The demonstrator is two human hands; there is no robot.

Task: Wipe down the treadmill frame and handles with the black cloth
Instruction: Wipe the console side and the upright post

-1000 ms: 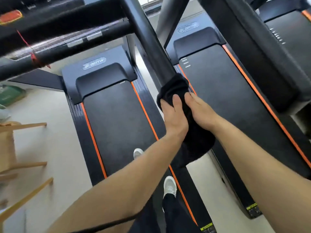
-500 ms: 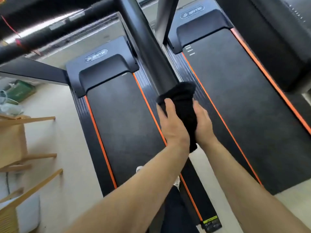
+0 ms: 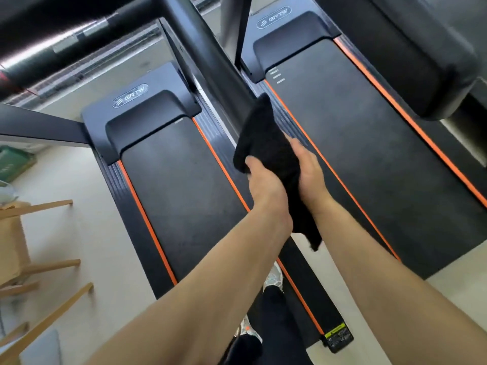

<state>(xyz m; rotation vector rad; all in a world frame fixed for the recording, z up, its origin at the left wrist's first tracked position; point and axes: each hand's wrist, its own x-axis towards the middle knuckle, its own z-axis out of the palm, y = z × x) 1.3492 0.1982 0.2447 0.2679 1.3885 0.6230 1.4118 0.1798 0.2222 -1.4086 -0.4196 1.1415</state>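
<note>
The black cloth (image 3: 266,143) is wrapped around the lower end of the treadmill's dark side handle bar (image 3: 208,56), which runs from the top centre down to the middle of the view. My left hand (image 3: 264,184) grips the cloth from the left and my right hand (image 3: 309,171) from the right, both closed around it. A loose tail of the cloth hangs below my wrists. The bar's tip is hidden inside the cloth. The treadmill's belt (image 3: 189,196) with orange edge stripes lies below.
A second treadmill (image 3: 369,143) stands to the right, its padded arm (image 3: 421,56) at top right. The front crossbar (image 3: 66,46) spans the upper left. Wooden chair legs (image 3: 39,259) stand on the pale floor at left. My feet are on the belt below.
Both hands have slid the cloth down the handle bar toward its end, and the cloth now stretches longer along the bar. The view has tilted downward.
</note>
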